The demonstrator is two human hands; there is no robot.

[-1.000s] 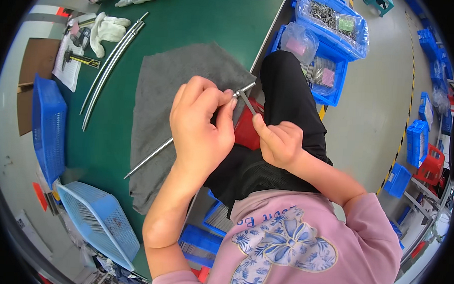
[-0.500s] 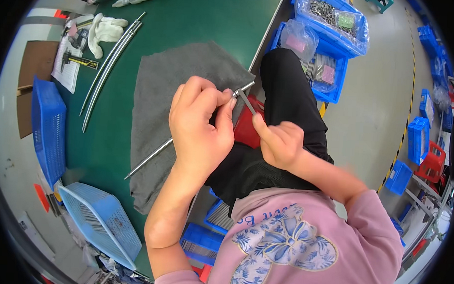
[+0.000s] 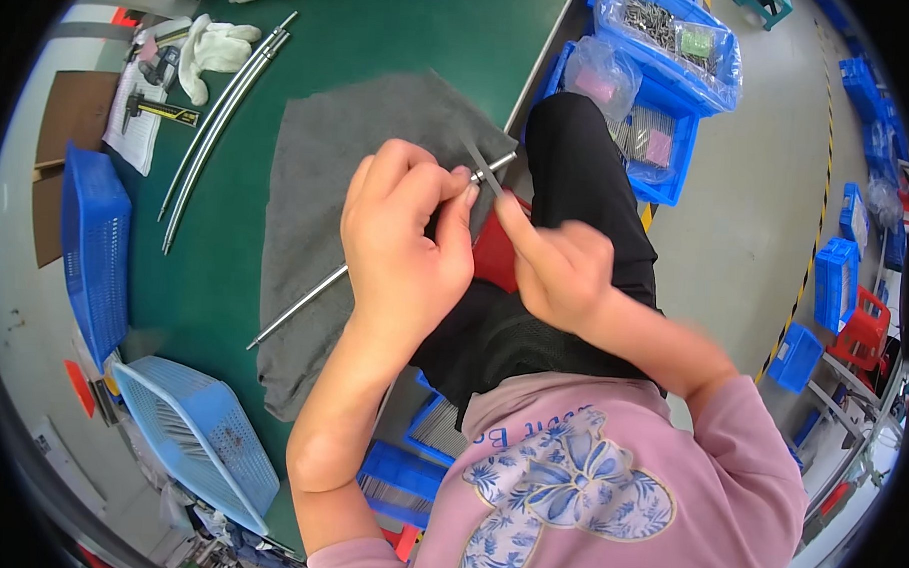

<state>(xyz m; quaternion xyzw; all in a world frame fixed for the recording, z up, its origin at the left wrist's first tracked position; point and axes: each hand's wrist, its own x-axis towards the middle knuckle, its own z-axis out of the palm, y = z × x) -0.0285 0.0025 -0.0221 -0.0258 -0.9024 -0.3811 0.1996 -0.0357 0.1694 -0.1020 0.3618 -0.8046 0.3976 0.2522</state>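
Note:
My left hand [image 3: 408, 244] is closed around a slim, shiny metal rod [image 3: 299, 305], pinching it near its stepped upper end. The rod slants over a grey cloth [image 3: 323, 169], its lower end by the cloth's left edge and its tip past the bench edge. In my right hand [image 3: 567, 273] is a thin, flat grey file [image 3: 486, 171]. It lies across the rod just beyond my left fingertips, touching it. Motion blurs the file's far end, and my fist hides its near end.
More metal rods [image 3: 225, 126] lie on the green bench [image 3: 403, 32] beside a white glove [image 3: 218, 53] and a caliper [image 3: 165, 111]. Blue baskets [image 3: 197, 430] line the left. Blue bins [image 3: 668, 191] of metal parts stand right of the bench. A red stool [image 3: 494, 250] shows below my hands.
The file has slid forward and up across the rod, so more of it shows beyond the rod. My right hand has moved closer to the rod; my left keeps its grip.

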